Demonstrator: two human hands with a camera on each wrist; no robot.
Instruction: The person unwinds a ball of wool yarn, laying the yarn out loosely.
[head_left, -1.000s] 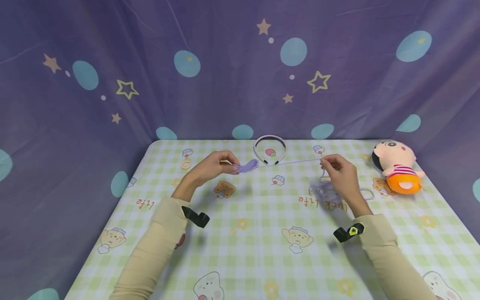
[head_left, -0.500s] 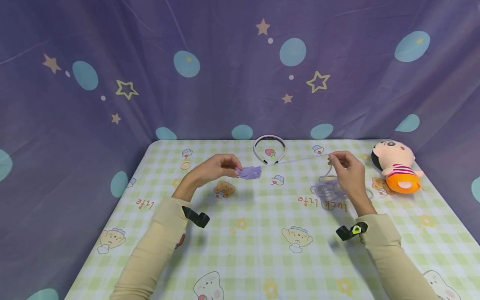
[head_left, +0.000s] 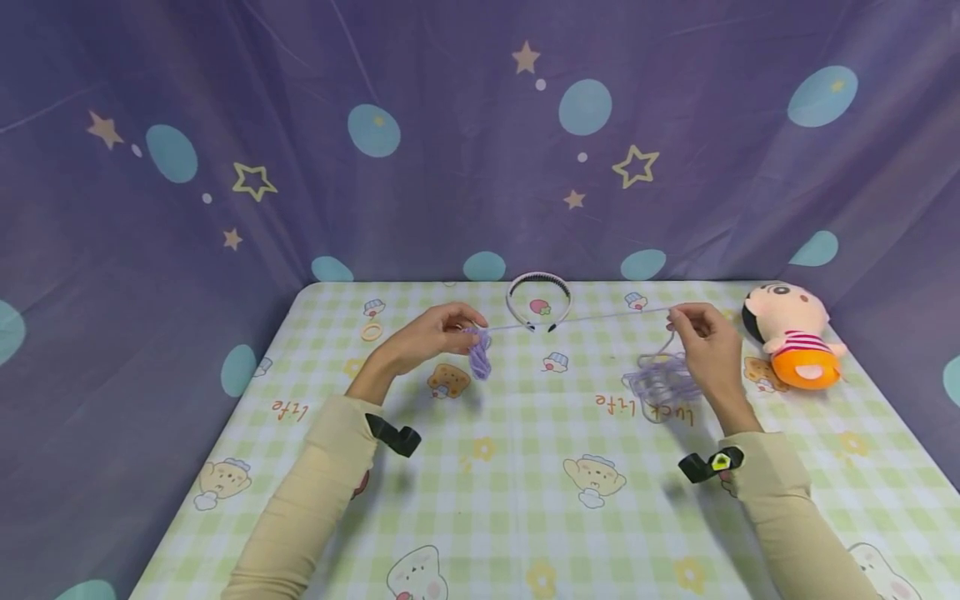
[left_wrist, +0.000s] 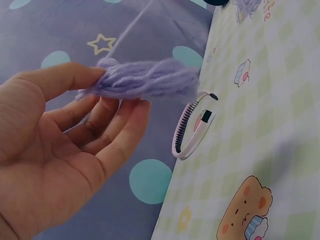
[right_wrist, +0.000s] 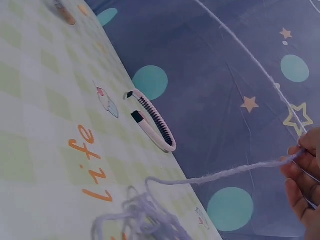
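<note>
Left hand (head_left: pixel 431 337) raised, pinching; right hand (head_left: pixel 707 343) also raised, pinching, well apart.

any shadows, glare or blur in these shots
Head view: soft shadows on the tablecloth beside the left sleeve and right sleeve, no harsh glare; left wrist view: yarn bundle slightly blurred at its outer end; right wrist view: the yarn pile at the bottom edge looks soft.

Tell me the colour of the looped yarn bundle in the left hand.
The looped yarn bundle is light purple, best seen in the left wrist view.
</note>
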